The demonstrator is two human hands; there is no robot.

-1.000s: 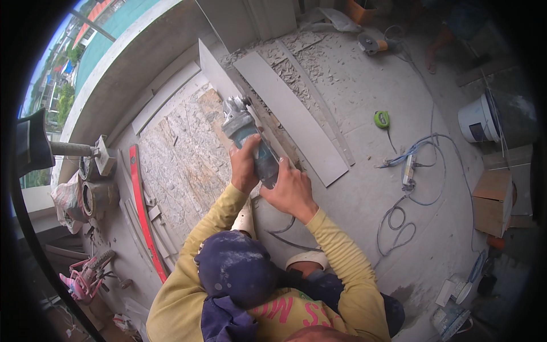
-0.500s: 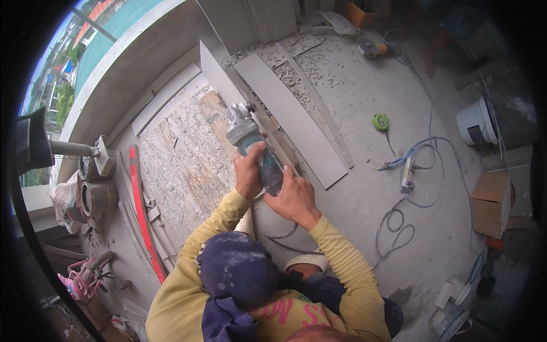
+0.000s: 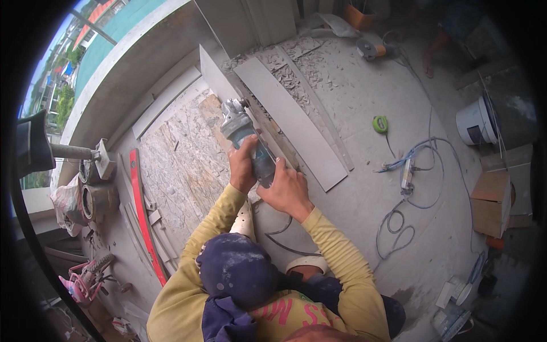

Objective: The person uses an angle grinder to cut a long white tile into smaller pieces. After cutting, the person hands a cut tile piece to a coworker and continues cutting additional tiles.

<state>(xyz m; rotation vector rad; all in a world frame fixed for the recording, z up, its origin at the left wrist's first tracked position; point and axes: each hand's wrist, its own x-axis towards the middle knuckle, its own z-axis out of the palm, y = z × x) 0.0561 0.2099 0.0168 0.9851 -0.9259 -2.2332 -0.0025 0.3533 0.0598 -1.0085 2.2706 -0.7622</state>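
Both of my hands are wrapped round a teal and grey angle grinder [image 3: 237, 126]. My left hand [image 3: 241, 170] grips the middle of its body, and my right hand [image 3: 289, 192] closes round the rear end. The grinder's metal head lies against or just above the long edge of a thin grey tile [image 3: 215, 77] that stands on its side. Whether the disc touches the tile I cannot tell. Under and left of it lies a dusty, scraped board [image 3: 181, 151]. A second long grey tile [image 3: 290, 122] rests flat to the right.
A red level [image 3: 140, 211] lies at the left. On the right are a green tape measure [image 3: 380, 124], a power strip [image 3: 407, 174] with looped cords, a white bucket [image 3: 470, 124] and a cardboard box [image 3: 489, 202]. Another grinder [image 3: 371, 50] lies farther off, near a person's leg [image 3: 436, 51].
The grinder and both hands have shifted slightly left and away from me along the standing tile. My grip looks the same. Other things have stayed in place.
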